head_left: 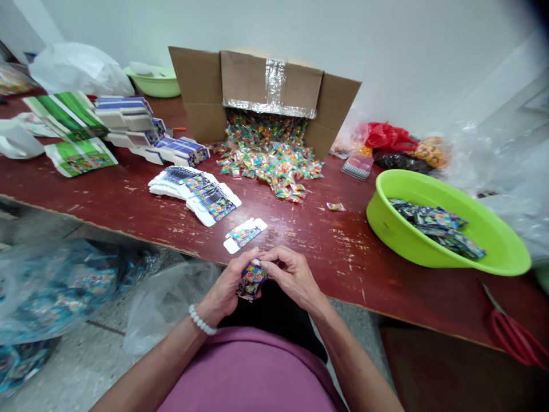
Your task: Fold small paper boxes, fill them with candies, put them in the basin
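Observation:
Just off the table's front edge, my left hand (231, 283) is closed round a small dark printed box (252, 280) with colourful pictures. The fingers of my right hand (291, 274) are pinched at the top end of the same box, where a bit of white shows. A flat printed carton (245, 234) with white flaps lies on the table just beyond my hands. Behind it to the left, a fanned stack of similar flat cartons (206, 194) rests on the red-brown table (343, 257).
An open cardboard box (244, 77) spills wrapped candies (274, 166) at the back. On the right, a green basin (386, 240) holds dark printed packets, near red-handled scissors (510, 335). Bundled cartons (128, 120) stand left. Plastic bags (64, 292) lie below the table.

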The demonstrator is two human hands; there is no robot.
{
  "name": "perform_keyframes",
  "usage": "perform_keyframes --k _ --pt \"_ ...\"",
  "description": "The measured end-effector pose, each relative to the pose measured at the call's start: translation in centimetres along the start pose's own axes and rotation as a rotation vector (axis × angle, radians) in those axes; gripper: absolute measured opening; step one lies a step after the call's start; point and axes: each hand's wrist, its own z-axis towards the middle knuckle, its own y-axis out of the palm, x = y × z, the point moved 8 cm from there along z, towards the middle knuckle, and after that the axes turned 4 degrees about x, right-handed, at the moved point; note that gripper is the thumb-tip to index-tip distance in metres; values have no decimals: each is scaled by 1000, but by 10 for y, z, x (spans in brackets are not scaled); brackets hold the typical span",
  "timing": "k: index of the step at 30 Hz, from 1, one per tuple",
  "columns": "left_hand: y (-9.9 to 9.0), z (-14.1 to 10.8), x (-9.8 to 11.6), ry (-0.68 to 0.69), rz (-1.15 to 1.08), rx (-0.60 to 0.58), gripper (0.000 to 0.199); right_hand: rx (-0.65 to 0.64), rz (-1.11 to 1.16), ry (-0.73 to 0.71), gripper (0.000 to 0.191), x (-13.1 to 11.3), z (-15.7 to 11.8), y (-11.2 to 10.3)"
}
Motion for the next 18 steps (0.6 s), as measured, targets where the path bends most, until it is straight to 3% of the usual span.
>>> perform_keyframes --k 3,8,10,15,18 --pt "1 4 0 -5 -104 -7 31 -23 -6 -91 14 -5 -8 11" --pt "-8 10 -2 39 -224 105 23 20 -448 -184 74 -7 -21 27" --pt "-8 13 -4 48 -230 99 28 -16 -579 -178 86 -8 -22 29" --pt "0 12 6 242 -205 28 43 -64 -764 -260 85 -14 -19 32" --pt "4 12 6 215 -147 -14 52 -19 -823 -316 75 -20 -16 27"
